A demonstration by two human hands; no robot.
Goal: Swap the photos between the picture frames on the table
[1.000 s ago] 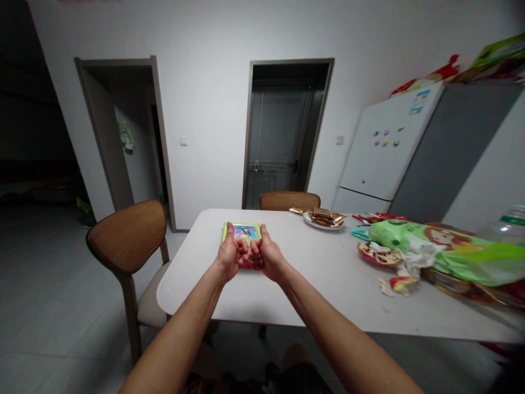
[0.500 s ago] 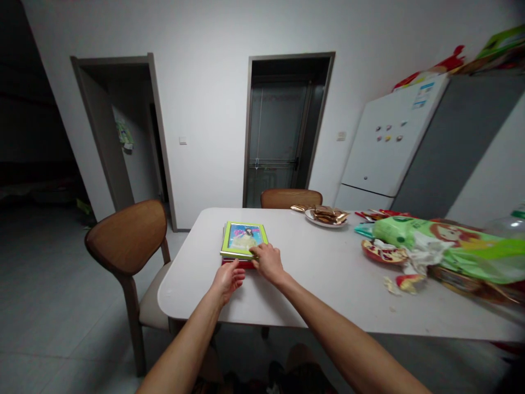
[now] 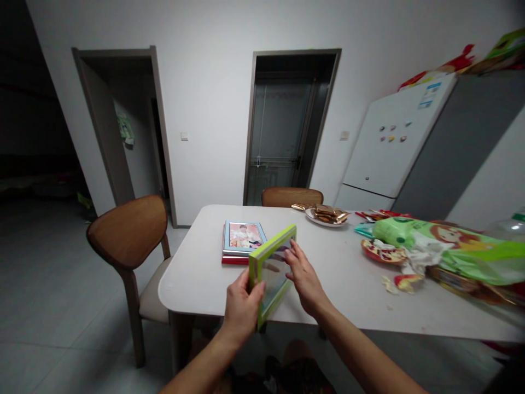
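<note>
My left hand [image 3: 241, 303] is closed on the lower left edge of a lime-green picture frame [image 3: 273, 273], thumb on the near side. The frame is held up on edge and tilted, above the front of the table. Its glossy front is turned to the right and reflects fingers. My right hand [image 3: 305, 279] is at the frame's right side with its fingers stretched out; whether the fingertips touch it I cannot tell. Behind, a light-blue picture frame [image 3: 244, 238] with a pink picture lies flat on top of a red-edged one [image 3: 235, 261].
The white table [image 3: 197, 273] holds a plate [image 3: 318, 221] of gold-wrapped packets at the back, and on the right an opened pomegranate [image 3: 381, 253], crumpled tissue and a green package [image 3: 471, 246]. A wooden chair [image 3: 127, 235] stands left, another [image 3: 292, 197] behind the table.
The lime-green picture frame was lifted off the stack, brought nearer and stood on edge, uncovering the light-blue one. My left hand has closed on it; my right hand has moved right.
</note>
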